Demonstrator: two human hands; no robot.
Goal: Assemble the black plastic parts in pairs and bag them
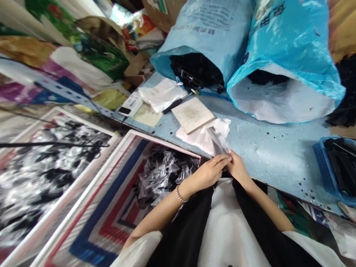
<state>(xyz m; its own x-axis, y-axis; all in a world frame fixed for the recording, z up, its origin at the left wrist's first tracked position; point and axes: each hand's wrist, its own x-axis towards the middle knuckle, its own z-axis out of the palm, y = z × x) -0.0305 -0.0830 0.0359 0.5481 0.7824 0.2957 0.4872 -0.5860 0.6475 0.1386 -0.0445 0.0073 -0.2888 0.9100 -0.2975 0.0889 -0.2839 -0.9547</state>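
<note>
Left hand (210,172) and right hand (236,165), fingers pinched together, grip one clear bag (221,138), dark piece (217,142) apparently inside, at the bench (258,144) edge. I judge the bagged pieces (167,172) heaped in the crate (86,243) done; loose black parts (194,72) in the sack (205,31) left.

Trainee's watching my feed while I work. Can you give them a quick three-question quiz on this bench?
1. Fill in: the beaded bracelet is on the ___ wrist.
2. What rests on the thin plastic film?
A) a pair of scissors
B) a pale flat slab
C) a drinking cup
3. True or false: the left hand and right hand meet at one clear plastic bag.

Key: 1. left; 2. B; 3. True.
</note>
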